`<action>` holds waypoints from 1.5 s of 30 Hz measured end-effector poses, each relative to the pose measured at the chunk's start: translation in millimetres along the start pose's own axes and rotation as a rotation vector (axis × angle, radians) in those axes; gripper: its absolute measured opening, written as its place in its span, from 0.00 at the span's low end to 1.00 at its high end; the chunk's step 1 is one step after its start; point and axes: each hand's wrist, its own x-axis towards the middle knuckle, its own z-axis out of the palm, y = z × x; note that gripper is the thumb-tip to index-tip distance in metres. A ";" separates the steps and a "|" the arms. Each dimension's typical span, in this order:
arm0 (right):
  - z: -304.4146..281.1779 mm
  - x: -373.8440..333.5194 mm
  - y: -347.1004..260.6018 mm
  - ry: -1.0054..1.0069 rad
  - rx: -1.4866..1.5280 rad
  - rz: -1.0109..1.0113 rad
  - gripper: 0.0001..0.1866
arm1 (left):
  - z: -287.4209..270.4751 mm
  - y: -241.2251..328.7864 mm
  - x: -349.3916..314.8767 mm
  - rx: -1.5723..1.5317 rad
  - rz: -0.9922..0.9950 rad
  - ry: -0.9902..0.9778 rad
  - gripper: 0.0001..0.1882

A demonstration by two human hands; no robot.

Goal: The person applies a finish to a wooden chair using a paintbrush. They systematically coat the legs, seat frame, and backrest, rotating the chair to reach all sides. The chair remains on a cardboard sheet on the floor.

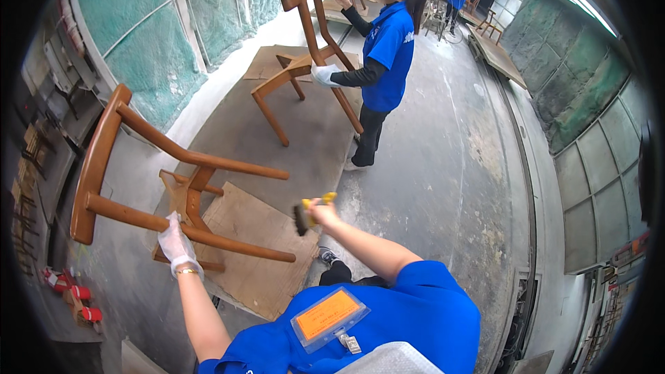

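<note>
A brown wooden chair frame (187,159) is tipped over in front of me on the left, its curved back rail at the far left and its legs pointing right. My left hand (177,241), in a thin translucent white glove, is closed around the near leg. To the right of the chair, apart from it, my right hand (323,213) grips a brush (302,221) with a yellow handle and a wide dark head. The brush is slightly blurred.
Cardboard (256,256) lies beneath the chair. Ahead, a co-worker in a blue shirt (391,48) steadies another wooden chair (298,66) with a gloved hand. Green-coated panels (131,34) line the left. A floor rail (526,187) runs along the right, and red-and-white items (76,294) sit lower left.
</note>
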 end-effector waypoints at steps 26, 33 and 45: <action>-245.3 209.4 -96.0 0.101 0.112 0.033 0.17 | 165.7 33.1 -22.3 0.003 0.185 0.742 0.12; -233.9 202.3 -81.4 0.037 -0.133 0.049 0.17 | 230.2 -38.4 -13.6 0.077 0.093 0.606 0.08; -267.3 199.9 -53.3 -0.017 -0.266 -0.034 0.16 | 316.7 -62.3 60.9 0.189 -0.251 0.534 0.17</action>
